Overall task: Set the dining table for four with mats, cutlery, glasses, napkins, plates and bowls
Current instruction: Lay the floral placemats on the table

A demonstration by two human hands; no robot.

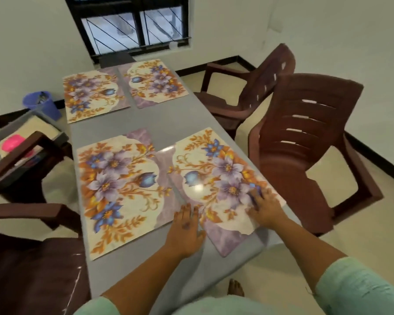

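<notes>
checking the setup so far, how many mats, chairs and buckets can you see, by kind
floral mats on the table: 4 (far left, far right, near left, near right)
brown plastic chairs: 4 (two on the right, two on the left)
blue bucket: 1
total: 9

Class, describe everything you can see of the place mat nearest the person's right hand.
The near-right mat is a glossy rectangle printed with purple and blue flowers, orange leaves, a cream centre and mauve marbled ends. It lies flat on the grey table, slightly angled, beside the table's right edge. The right hand presses on its near right part with fingers spread; the left hand rests flat at its near left edge. A light reflects off its middle.
</notes>
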